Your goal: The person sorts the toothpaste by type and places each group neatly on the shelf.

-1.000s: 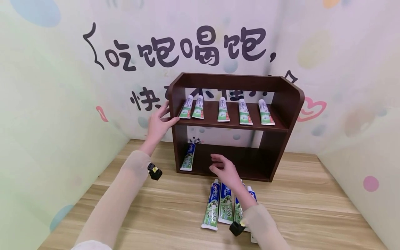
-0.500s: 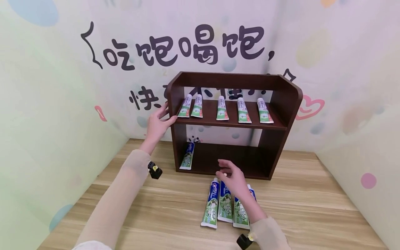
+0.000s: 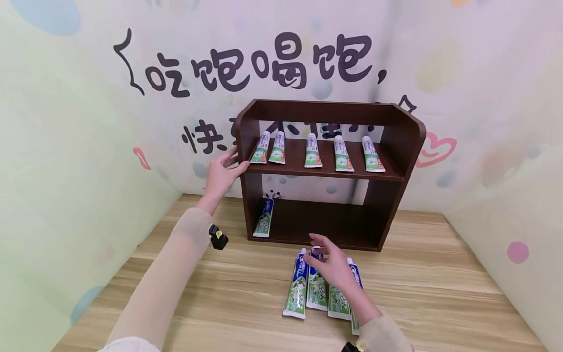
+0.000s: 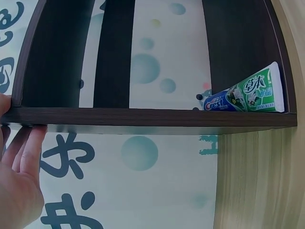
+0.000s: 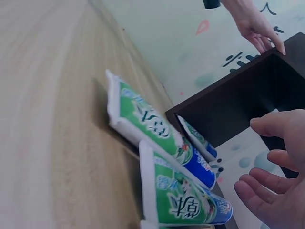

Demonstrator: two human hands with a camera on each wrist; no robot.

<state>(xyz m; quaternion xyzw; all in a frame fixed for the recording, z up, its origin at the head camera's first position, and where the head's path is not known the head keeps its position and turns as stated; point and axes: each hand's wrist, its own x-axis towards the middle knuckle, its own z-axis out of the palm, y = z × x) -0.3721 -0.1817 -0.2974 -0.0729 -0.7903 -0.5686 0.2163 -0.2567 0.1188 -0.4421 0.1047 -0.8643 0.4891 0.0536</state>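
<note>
My left hand [image 3: 221, 177] holds the left side panel of a dark brown two-tier shelf [image 3: 325, 111], its thumb at the panel's front edge and its fingers along the outside. My right hand [image 3: 335, 268] hovers with relaxed, spread fingers over several blue-and-green toothpaste tubes lying in a row on the table. Its fingertips overlap the second toothpaste tube [image 3: 316, 294] in the head view, beside the leftmost tube [image 3: 295, 291]. The right wrist view shows nothing between thumb and fingers [image 5: 267, 183]. Another blue-and-green toothpaste tube [image 4: 250, 93] leans on the lower tier, against the left side.
Several white-and-green toothpaste tubes, one of them near the middle [image 3: 313, 152], lean along the upper tier. The shelf stands on a wood-grain table [image 3: 211, 293] close to the back wall [image 3: 176, 49], with pale walls on both sides.
My right hand has moved back from the lower tier's front, down and slightly right over the tubes on the table. The left hand keeps its hold on the shelf.
</note>
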